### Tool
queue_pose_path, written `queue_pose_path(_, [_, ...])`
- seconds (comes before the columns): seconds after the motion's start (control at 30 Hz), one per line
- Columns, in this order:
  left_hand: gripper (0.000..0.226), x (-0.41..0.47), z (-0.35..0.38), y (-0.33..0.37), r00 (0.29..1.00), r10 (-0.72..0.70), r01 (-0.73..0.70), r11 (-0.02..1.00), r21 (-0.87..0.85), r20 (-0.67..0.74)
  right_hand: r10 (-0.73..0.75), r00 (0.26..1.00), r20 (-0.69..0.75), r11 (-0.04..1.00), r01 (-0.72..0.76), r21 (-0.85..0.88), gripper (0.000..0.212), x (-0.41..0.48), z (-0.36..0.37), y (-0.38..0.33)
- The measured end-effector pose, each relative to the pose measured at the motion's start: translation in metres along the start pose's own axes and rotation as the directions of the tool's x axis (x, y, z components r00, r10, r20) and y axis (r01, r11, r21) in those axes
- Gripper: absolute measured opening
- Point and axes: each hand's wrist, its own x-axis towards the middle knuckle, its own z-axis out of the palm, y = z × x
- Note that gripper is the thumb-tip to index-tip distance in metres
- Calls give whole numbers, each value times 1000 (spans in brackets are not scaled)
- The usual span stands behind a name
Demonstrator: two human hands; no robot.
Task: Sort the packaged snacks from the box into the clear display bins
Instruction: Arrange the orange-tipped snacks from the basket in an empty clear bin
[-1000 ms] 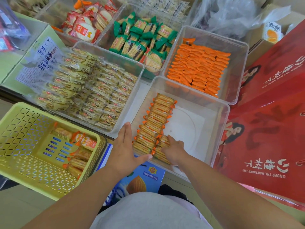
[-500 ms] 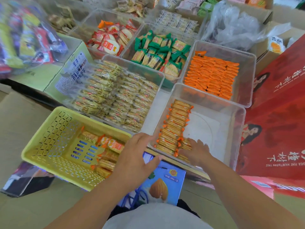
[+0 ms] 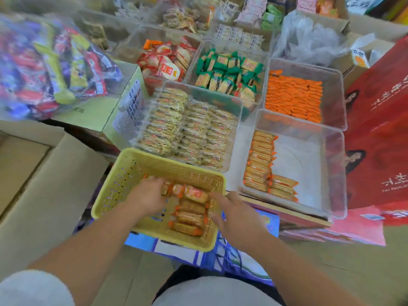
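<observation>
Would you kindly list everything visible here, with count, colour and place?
yellow plastic lattice basket: one, yellow, near centre, over a blue carton
orange-ended cracker packets: several, tan and orange, in the basket
nearest clear plastic bin: one, clear, right of basket, same packets inside
orange snack packets: many, orange, bin behind that one
green snack packets: many, green, far middle bin
red-and-white snack packets: many, far left bin
pale yellow snack packets: many, bin behind the basket
red cardboard cartons: at least two, right edge
clear bag of mixed sweets: one, multicoloured, far left
brown cardboard box: one, near left
left hand: in the basket, fingers on packets, grip unclear
right hand: fingers spread, at the basket's right rim
</observation>
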Motion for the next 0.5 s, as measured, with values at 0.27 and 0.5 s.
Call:
queue_pose_path(0.27, [70,25,17,-7,978,-51,-9,957,291,201,119,987,104,980,-133,147,37,10,23,-10])
queue_pose_path(0.5, [44,32,28,-8,976,-112,-9,836,548,187,133,990,56,955,-143,261,32,14,40,-4])
